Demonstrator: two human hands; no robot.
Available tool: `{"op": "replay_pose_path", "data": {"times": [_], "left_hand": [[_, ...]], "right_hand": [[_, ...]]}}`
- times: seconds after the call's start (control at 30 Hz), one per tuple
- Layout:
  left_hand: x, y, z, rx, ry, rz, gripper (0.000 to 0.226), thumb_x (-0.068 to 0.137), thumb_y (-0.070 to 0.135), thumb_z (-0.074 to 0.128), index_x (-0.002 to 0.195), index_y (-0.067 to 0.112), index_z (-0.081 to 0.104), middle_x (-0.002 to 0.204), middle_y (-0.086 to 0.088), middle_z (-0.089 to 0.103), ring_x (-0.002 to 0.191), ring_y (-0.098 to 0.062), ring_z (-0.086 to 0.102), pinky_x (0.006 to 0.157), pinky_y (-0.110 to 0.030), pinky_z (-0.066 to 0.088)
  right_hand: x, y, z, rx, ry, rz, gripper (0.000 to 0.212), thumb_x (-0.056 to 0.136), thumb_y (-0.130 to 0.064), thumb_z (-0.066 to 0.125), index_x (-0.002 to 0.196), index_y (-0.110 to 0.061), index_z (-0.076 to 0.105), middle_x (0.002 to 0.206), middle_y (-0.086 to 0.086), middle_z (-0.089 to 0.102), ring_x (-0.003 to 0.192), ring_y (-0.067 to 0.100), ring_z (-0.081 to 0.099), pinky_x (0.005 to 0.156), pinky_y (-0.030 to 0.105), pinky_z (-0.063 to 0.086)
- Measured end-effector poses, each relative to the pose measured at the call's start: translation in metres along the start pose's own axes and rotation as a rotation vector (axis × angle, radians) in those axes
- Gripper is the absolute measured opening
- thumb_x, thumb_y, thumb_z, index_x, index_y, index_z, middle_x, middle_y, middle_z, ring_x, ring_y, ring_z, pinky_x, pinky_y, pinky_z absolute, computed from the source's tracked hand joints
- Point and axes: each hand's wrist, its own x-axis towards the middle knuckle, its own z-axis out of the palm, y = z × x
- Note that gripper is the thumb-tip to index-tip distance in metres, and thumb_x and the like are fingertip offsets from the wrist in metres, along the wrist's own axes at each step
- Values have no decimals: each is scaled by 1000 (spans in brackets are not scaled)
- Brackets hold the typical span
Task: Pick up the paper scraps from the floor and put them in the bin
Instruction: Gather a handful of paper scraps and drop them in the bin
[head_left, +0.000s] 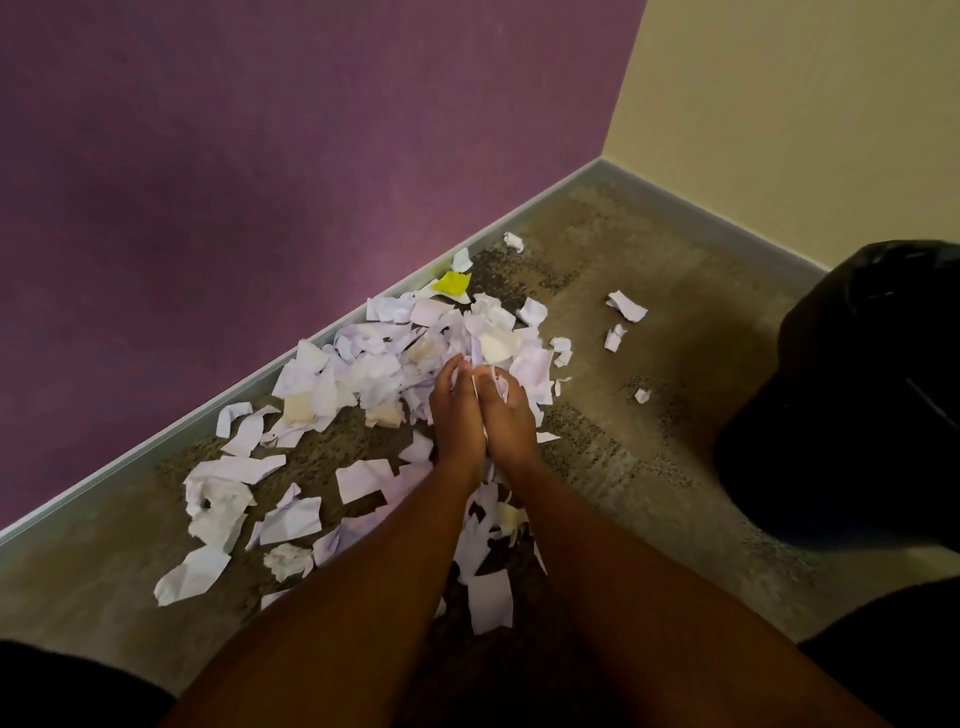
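Your left hand (457, 410) and right hand (506, 413) are pressed side by side over the pile of paper scraps (374, 374), each grip clenched on a bunch of white paper that shows between your fingers. The pile lies on the floor (613, 467) along the purple wall (260, 156). The black bin (857, 395) stands well apart to your right.

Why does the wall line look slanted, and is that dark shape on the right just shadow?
Head view: the wide-angle lens and the tilted head slant the baseboard. The dim warm light leaves the black bin with almost no detail. The paper scraps are slightly soft, and both hands are pressed together around some of them.
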Motion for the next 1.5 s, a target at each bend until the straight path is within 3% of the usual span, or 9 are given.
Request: {"op": "replay_pose_path", "data": {"times": [0.2,0.37,0.47,0.57,0.87,1.1,1.27,1.4,1.5], "left_hand": [[-18,27,16,-50,-64,40,32,103,33,44,131,26,56,136,4,57,115,-10,56,82,-15,44],[-34,48,29,-103,-132,47,33,103,31,43,133,23,56,136,2,58,120,-15,57,94,-25,46],[-44,58,41,-111,-167,58,33,103,31,43,133,23,56,136,3,58,119,-13,57,88,-21,47],[-54,68,54,-128,-214,69,34,103,30,44,133,23,56,132,6,59,110,-8,59,81,-16,48],[-74,102,96,-65,-344,174,15,98,41,47,101,46,61,127,9,63,115,-11,61,102,-35,49],[-99,140,130,30,-450,253,26,88,59,46,106,51,62,120,11,67,110,-11,64,98,-40,52],[-128,171,157,40,-535,308,22,98,41,48,114,42,63,118,13,65,104,-6,63,82,-24,52],[-154,197,185,28,-599,367,18,96,40,51,108,41,65,117,11,67,104,-8,65,95,-34,54],[-177,211,208,16,-675,389,18,95,42,53,108,40,64,115,9,67,103,-10,67,95,-37,54]], "right_hand": [[-1,-24,-16,55,54,-28,49,84,-70,42,111,-35,63,117,-5,66,111,14,61,102,43,48],[1,-42,-32,42,110,-48,65,81,-72,39,123,-27,59,125,1,63,117,19,59,103,45,47],[2,-51,-46,57,134,-40,71,77,-75,38,128,-29,55,130,1,60,120,19,58,104,46,46],[2,-61,-62,101,152,-48,65,79,-72,40,127,-31,55,129,-2,62,118,17,59,103,45,47],[3,-101,-112,209,221,-121,68,77,-75,41,132,-37,49,135,-5,58,122,16,57,104,45,47],[0,-141,-150,305,347,-190,61,82,-69,41,132,-36,50,134,-5,59,119,16,59,102,45,49],[-7,-167,-189,407,418,-203,51,85,-61,47,126,-31,56,127,-4,63,113,14,63,100,41,50],[-15,-195,-229,474,494,-272,32,94,-47,49,114,-27,63,110,-2,71,98,13,69,89,36,55],[-20,-210,-261,499,546,-316,37,88,-51,50,115,-28,63,109,0,71,97,17,70,89,41,56]]}}
